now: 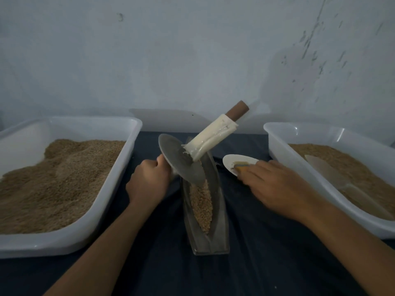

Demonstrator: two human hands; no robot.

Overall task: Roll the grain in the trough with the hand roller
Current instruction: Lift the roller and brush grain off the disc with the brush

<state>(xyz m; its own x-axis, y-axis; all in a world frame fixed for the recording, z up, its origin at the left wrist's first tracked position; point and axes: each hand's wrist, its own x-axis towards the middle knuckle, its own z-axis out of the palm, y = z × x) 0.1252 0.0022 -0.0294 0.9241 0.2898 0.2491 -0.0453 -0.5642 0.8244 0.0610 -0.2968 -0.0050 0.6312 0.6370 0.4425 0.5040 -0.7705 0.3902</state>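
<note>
A narrow metal trough point(221, 201) runs away from me on the dark cloth, with a strip of grain point(202, 207) along its bottom. The hand roller's grey metal disc point(181, 161) stands tilted in the trough's far half. Its white-wrapped handle point(210, 138) with a brown end points up and to the right. My left hand point(147, 182) grips the roller's near handle, which is hidden behind the disc. My right hand point(275, 186) lies right of the trough, fingers curled over a small toothed brush point(241, 166) on a white oval dish point(232, 160).
A large white tub point(119, 182) heaped with grain stands on the left. A second white tub point(284, 150) on the right holds grain and a pale scoop point(324, 167). A pale wall rises close behind the table. Dark cloth covers the tabletop between the tubs.
</note>
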